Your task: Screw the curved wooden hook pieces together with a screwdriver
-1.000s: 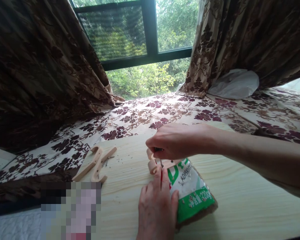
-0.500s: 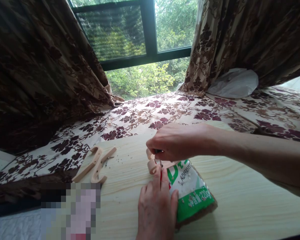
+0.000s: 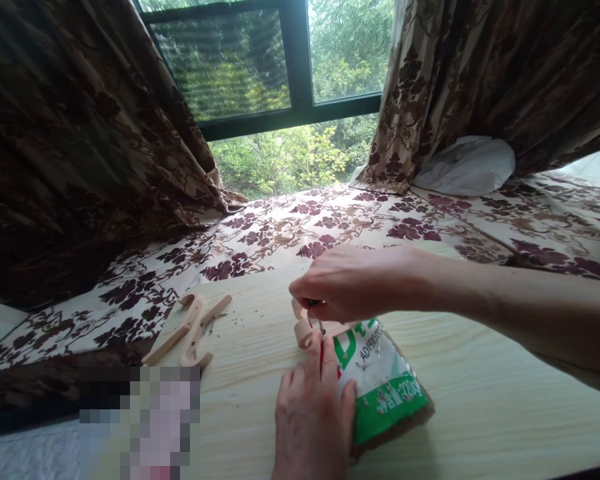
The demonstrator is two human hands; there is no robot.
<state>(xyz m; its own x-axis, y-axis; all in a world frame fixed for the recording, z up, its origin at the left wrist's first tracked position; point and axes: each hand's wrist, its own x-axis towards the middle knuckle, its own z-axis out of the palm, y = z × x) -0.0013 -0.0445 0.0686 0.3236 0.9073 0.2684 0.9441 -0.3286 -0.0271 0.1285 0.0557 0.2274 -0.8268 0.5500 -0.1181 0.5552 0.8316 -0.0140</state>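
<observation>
My left hand (image 3: 313, 407) rests low in the middle, its fingertips on a pale curved wooden piece (image 3: 303, 332) at the edge of a green and white package (image 3: 393, 407). Something thin and red shows between its fingers. Above it, my right hand (image 3: 347, 283) is closed in a fist around a dark tool handle (image 3: 316, 303), mostly hidden by the fingers. A thin metal part shows under the fist, near the wooden piece. Two more curved wooden pieces (image 3: 173, 337) (image 3: 200, 333) lie to the left, with small screws (image 3: 210, 325) beside them.
A light wooden board (image 3: 245, 400) lies under everything. Flowered cloth (image 3: 280, 233) spreads behind it, up to a window between dark patterned curtains (image 3: 80, 133). A white plastic bag (image 3: 467, 165) sits at the back right. The lower left holds a blurred-out patch.
My right hand has shifted very slightly left and turned a little at the fist. My left hand has hardly moved.
</observation>
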